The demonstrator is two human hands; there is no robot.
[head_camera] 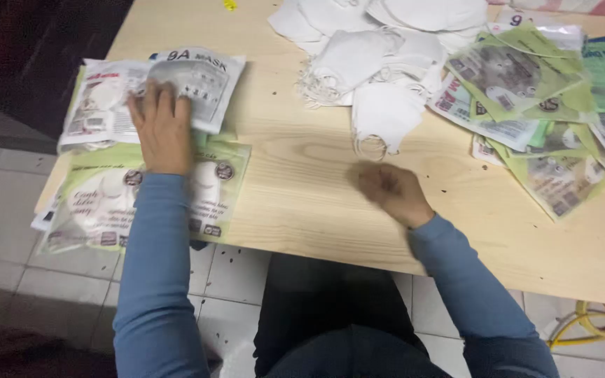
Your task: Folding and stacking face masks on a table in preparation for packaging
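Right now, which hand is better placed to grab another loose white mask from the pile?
Probably the right hand. It hovers free over the bare table, just below the loose white masks. The left hand lies flat on the packed masks at the far left, further from the pile.

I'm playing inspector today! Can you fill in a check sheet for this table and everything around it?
Surface: pale wooden table, dark specks near the middle.
Job's things: packed mask packets stacked at the left; loose white masks piled at the top middle.
Clutter: green and white flat packets spread at the right; a small yellow thing at the far edge.
Hands: left hand flat on the packed packets; right hand blurred over bare wood, fingers curled, grip unclear.
Cables: yellow cable loop on the floor.
Surroundings: white tiled floor.
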